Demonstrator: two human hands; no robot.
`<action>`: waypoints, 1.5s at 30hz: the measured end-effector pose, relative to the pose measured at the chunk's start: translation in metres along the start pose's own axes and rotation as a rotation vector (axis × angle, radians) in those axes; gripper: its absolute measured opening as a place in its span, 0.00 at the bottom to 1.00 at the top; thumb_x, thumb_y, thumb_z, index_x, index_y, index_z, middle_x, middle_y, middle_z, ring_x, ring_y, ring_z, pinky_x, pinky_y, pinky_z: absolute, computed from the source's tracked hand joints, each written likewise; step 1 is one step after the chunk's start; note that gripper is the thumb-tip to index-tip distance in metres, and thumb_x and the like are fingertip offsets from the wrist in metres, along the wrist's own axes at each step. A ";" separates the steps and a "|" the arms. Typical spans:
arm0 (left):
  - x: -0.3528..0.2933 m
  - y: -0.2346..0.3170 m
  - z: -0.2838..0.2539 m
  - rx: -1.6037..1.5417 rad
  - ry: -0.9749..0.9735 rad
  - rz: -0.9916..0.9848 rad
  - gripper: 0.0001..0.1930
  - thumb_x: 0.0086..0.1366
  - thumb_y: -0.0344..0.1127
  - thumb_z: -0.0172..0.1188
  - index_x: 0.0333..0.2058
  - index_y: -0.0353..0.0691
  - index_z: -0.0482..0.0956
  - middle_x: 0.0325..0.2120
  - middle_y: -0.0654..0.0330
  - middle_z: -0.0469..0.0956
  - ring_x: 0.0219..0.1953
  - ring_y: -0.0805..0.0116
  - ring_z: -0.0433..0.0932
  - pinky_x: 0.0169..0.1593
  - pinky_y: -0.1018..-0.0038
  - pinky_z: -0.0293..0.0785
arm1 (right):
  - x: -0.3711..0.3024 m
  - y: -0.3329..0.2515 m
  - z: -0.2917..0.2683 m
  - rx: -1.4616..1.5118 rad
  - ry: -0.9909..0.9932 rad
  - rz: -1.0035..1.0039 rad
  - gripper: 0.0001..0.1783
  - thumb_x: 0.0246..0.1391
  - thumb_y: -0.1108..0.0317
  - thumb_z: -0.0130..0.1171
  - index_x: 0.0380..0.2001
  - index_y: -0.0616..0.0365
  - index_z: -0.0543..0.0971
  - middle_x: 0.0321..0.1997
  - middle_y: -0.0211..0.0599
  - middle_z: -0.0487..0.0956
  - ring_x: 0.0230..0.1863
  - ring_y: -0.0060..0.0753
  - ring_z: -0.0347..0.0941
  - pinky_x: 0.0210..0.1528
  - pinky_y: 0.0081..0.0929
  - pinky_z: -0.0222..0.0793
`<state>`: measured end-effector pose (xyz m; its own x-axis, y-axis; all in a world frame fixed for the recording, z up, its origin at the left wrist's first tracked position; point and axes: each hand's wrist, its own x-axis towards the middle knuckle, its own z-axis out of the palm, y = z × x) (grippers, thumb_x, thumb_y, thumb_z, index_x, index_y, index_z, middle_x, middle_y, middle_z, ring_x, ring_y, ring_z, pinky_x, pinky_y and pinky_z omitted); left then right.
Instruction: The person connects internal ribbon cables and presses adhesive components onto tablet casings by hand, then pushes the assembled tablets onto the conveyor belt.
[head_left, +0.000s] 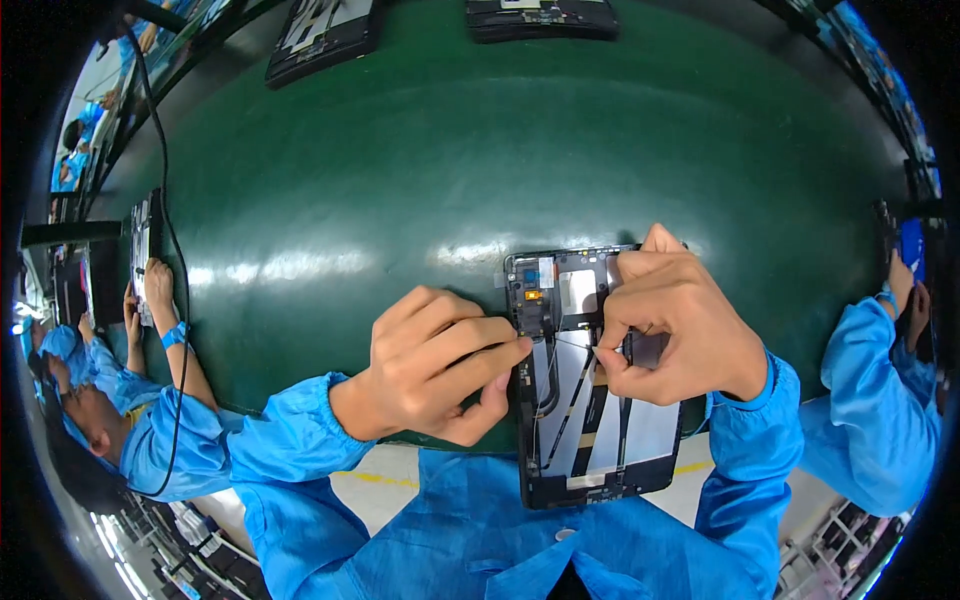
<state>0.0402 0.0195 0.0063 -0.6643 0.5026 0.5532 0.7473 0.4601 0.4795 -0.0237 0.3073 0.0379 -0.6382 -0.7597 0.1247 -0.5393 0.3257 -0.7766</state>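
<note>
An opened tablet (641,447) with a black frame lies in front of me, its inside facing up and its lower end over the table's near edge. Dark ribbon cables run down its pale inner surface. My left hand (436,365) is at the tablet's left edge, index fingertip touching near a small board, thumb held apart. Above the tablet's middle, my right hand (683,325) pinches thumb and index finger together. A thin dark wire (572,344) runs across to that pinch. The right hand hides the tablet's upper right part.
On the green table (400,160), two more opened tablets, one at far left (330,40) and one at far centre (541,20), lie along the far side. A black cable (170,220) hangs down at left. Co-workers in blue sit at left (180,440) and right (880,400).
</note>
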 end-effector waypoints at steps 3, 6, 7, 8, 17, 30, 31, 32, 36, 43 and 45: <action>0.000 0.007 -0.001 0.023 -0.033 -0.009 0.17 0.50 0.32 0.68 0.41 0.37 0.92 0.37 0.56 0.86 0.32 0.57 0.82 0.38 0.64 0.77 | 0.001 0.001 0.002 0.014 0.003 -0.012 0.07 0.35 0.71 0.72 0.17 0.50 0.81 0.16 0.28 0.67 0.26 0.35 0.60 0.40 0.39 0.47; -0.004 0.019 -0.002 0.103 -0.105 -0.017 0.18 0.61 0.39 0.67 0.44 0.33 0.91 0.39 0.53 0.86 0.32 0.56 0.81 0.37 0.63 0.76 | 0.000 0.002 0.001 0.036 -0.002 -0.033 0.07 0.35 0.71 0.71 0.17 0.50 0.80 0.16 0.26 0.69 0.27 0.35 0.61 0.40 0.39 0.48; -0.006 0.022 -0.003 0.163 -0.149 -0.010 0.20 0.66 0.43 0.66 0.46 0.30 0.90 0.40 0.50 0.85 0.31 0.55 0.80 0.37 0.63 0.76 | 0.000 0.002 0.000 0.045 -0.013 -0.042 0.08 0.35 0.71 0.71 0.17 0.49 0.79 0.17 0.26 0.70 0.27 0.36 0.61 0.40 0.39 0.48; -0.007 0.024 -0.002 0.163 -0.155 -0.008 0.20 0.66 0.43 0.66 0.46 0.30 0.90 0.40 0.50 0.85 0.31 0.55 0.80 0.37 0.63 0.76 | 0.001 0.002 0.000 0.049 -0.007 -0.041 0.08 0.35 0.71 0.71 0.17 0.49 0.79 0.17 0.26 0.70 0.27 0.36 0.61 0.40 0.39 0.48; -0.013 0.018 0.004 0.173 -0.197 0.011 0.33 0.68 0.60 0.70 0.49 0.28 0.87 0.44 0.47 0.83 0.35 0.53 0.80 0.37 0.63 0.76 | -0.001 0.004 0.001 0.053 0.003 -0.051 0.09 0.36 0.71 0.70 0.17 0.49 0.77 0.16 0.26 0.69 0.28 0.36 0.61 0.40 0.40 0.48; -0.009 0.019 0.005 0.228 -0.253 0.003 0.37 0.63 0.63 0.73 0.54 0.32 0.83 0.54 0.46 0.81 0.48 0.48 0.85 0.66 0.46 0.80 | -0.006 0.011 -0.003 0.084 0.052 -0.086 0.06 0.39 0.70 0.70 0.19 0.51 0.80 0.18 0.28 0.70 0.30 0.37 0.67 0.40 0.40 0.56; -0.011 0.019 0.006 0.177 -0.235 -0.014 0.36 0.62 0.60 0.75 0.55 0.32 0.82 0.54 0.44 0.80 0.50 0.46 0.85 0.66 0.44 0.80 | -0.007 0.011 -0.003 0.092 0.081 -0.106 0.06 0.39 0.72 0.69 0.19 0.53 0.80 0.17 0.25 0.70 0.30 0.35 0.65 0.39 0.39 0.53; -0.011 0.019 0.006 0.126 -0.217 -0.032 0.36 0.61 0.57 0.77 0.55 0.31 0.82 0.54 0.42 0.80 0.52 0.43 0.86 0.67 0.43 0.81 | -0.007 0.009 -0.005 0.090 0.085 -0.109 0.06 0.39 0.72 0.69 0.19 0.53 0.80 0.17 0.25 0.70 0.30 0.35 0.65 0.39 0.39 0.53; -0.011 0.020 0.006 0.070 -0.228 -0.044 0.36 0.59 0.52 0.79 0.56 0.29 0.81 0.53 0.39 0.80 0.54 0.39 0.86 0.69 0.40 0.79 | -0.008 0.006 -0.010 0.120 0.074 -0.071 0.07 0.39 0.73 0.69 0.19 0.54 0.79 0.19 0.28 0.67 0.30 0.36 0.64 0.38 0.39 0.55; -0.009 0.018 0.006 0.086 -0.230 -0.035 0.34 0.60 0.51 0.79 0.53 0.25 0.82 0.53 0.37 0.80 0.54 0.37 0.85 0.70 0.42 0.79 | -0.009 0.008 -0.015 0.051 0.147 -0.149 0.08 0.39 0.74 0.71 0.19 0.56 0.79 0.22 0.31 0.67 0.31 0.36 0.64 0.36 0.38 0.57; -0.009 0.019 0.006 0.080 -0.229 -0.025 0.34 0.60 0.50 0.79 0.52 0.25 0.82 0.53 0.37 0.80 0.54 0.37 0.86 0.70 0.42 0.79 | -0.009 0.011 -0.016 0.046 0.142 -0.140 0.08 0.39 0.74 0.71 0.19 0.56 0.79 0.22 0.31 0.67 0.31 0.37 0.63 0.36 0.38 0.56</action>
<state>0.0601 0.0279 0.0065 -0.6750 0.6390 0.3689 0.7334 0.5261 0.4306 -0.0327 0.3265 0.0385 -0.6317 -0.7077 0.3165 -0.6043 0.1938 -0.7728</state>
